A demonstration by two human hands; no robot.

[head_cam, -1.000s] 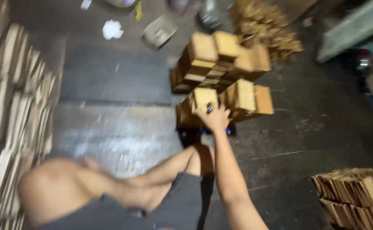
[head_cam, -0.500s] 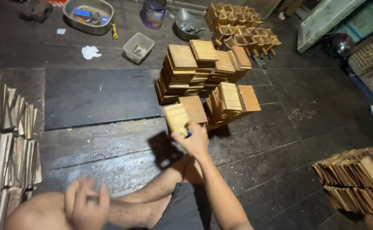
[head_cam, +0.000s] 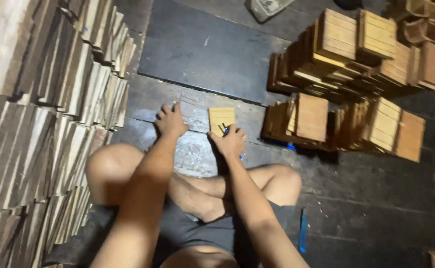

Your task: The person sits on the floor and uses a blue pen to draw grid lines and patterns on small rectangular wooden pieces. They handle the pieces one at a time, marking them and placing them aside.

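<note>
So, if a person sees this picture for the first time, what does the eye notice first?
Probably the two hands low on the dark floor: the right hand rests on a small slatted wooden panel, and the left hand lies flat beside it. Next come the stacks of similar panels at upper right. A long row of wooden boards stands on edge along the left.

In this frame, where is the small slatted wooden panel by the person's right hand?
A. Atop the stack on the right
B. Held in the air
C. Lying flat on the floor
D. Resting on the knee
C: the small slatted panel lies flat on the floor, with the right hand at its near edge.
</note>
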